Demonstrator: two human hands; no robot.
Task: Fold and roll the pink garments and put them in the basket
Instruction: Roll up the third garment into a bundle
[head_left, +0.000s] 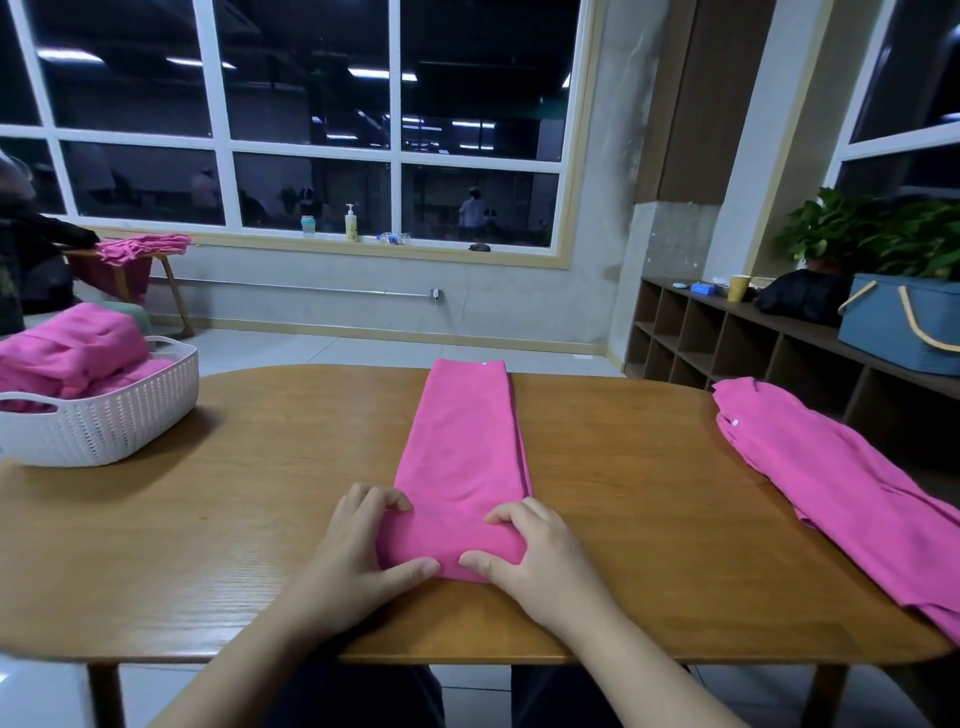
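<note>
Both hands (452, 551) gripping rolled near end of pink garment (465, 436), bare table (249, 514) either side

A large white-framed window (311, 130) fills the upper left over a grey wall (597, 260), with cubby shelving (727, 338) and a potted plant (872, 234) at right, pale tiled floor (363, 348) behind.

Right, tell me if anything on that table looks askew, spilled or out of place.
Nothing spilled or damaged. The one loose end is the unfolded garment on the right: it lies slanted, running past the table edge. The folded strip lies straight, both hands rolling its near end.
</note>
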